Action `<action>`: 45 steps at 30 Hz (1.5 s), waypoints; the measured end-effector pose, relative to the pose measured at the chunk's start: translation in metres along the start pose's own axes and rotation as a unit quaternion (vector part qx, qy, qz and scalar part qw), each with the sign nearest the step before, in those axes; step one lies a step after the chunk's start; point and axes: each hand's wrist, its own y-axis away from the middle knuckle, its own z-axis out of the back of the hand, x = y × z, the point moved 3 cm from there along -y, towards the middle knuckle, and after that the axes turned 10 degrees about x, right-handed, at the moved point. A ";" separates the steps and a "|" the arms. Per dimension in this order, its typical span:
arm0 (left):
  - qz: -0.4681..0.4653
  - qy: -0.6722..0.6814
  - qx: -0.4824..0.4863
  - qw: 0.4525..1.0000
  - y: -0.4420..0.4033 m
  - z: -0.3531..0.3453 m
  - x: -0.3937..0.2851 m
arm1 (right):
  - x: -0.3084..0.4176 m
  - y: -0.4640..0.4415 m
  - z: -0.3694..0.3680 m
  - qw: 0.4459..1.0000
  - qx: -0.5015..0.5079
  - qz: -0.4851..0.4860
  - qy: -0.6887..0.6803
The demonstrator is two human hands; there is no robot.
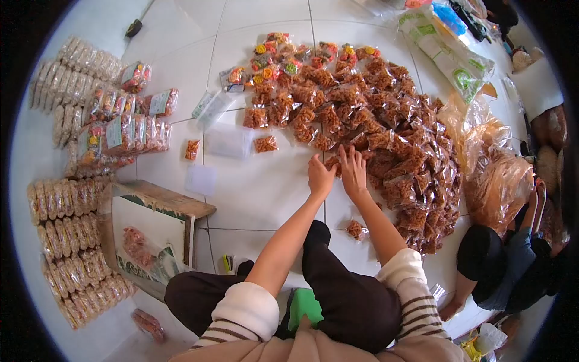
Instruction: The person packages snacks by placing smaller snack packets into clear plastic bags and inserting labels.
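A big heap of clear packets of brown crunchy snacks (398,151) covers the floor ahead of me. At its near left edge a small snack packet (332,162) lies between my hands, partly covered by fingers. My left hand (321,178) has its fingers curled in and closed on the left side of this packet. From the right, my right hand (354,175) reaches over the heap's edge, its fingers stretched and a little apart, touching the packets there; its thumb is hidden. A single loose packet (356,230) rests on the tiles below my right forearm.
Flat clear bags (229,140) and two small packets lie to the left. Bundled packs (129,133) are stacked along the left wall, above a worn wooden stool (157,211). On the right are a large plastic sack (491,181) and another person's knee (479,253).
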 end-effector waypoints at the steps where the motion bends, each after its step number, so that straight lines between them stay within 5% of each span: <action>1: -0.002 -0.035 -0.002 0.999 0.000 0.000 -0.004 | 0.003 0.001 -0.001 1.000 0.006 0.001 -0.001; 6: 0.045 -0.054 0.028 0.997 -0.001 -0.005 0.003 | -0.002 0.004 -0.005 0.998 0.011 -0.016 0.063; 8: -0.018 0.006 0.047 0.999 0.000 -0.003 0.009 | -0.003 0.007 0.001 0.998 -0.011 -0.006 0.064; 11: -0.005 0.154 0.080 0.985 0.010 0.009 0.009 | 0.001 0.014 0.012 0.998 -0.024 0.002 -0.060; 14: 0.068 0.246 0.133 0.958 0.021 0.022 0.006 | 0.003 0.018 0.019 0.965 0.020 -0.091 -0.246; 18: 0.024 0.198 0.106 0.974 0.035 0.043 -0.004 | 0.008 0.020 0.021 0.892 -0.023 -0.038 -0.450; 20: 0.019 0.386 0.107 0.916 0.050 0.064 -0.022 | 0.021 0.025 0.057 0.830 -0.049 -0.056 -0.553; 29: -0.192 0.519 0.122 0.824 0.116 0.227 -0.108 | 0.101 0.017 0.202 0.809 -0.057 0.161 -0.562; 31: -0.223 0.527 0.157 0.805 0.145 0.271 -0.121 | 0.144 0.046 0.267 0.658 -0.019 0.230 -0.717; 32: -0.232 0.524 0.142 0.807 0.158 0.291 -0.120 | 0.157 0.048 0.276 0.629 0.043 0.215 -0.746; 35: -0.238 0.397 0.094 0.881 0.198 0.345 -0.110 | 0.198 0.068 0.311 0.637 0.154 0.285 -0.700; 37: -0.228 0.363 0.062 0.901 0.224 0.376 -0.094 | 0.227 0.083 0.331 0.679 0.111 0.349 -0.636; 39: -0.252 0.352 0.059 0.900 0.250 0.397 -0.080 | 0.263 0.109 0.349 0.678 0.203 0.424 -0.565; 41: -0.198 0.486 0.081 0.847 0.277 0.408 -0.067 | 0.302 0.119 0.338 0.679 0.221 0.460 -0.528; 43: -0.179 0.499 0.094 0.843 0.293 0.420 -0.046 | 0.337 0.131 0.330 0.798 0.104 0.503 -0.315; 45: -0.275 0.446 0.102 0.845 0.312 0.429 -0.032 | 0.361 0.137 0.322 0.807 0.115 0.491 -0.307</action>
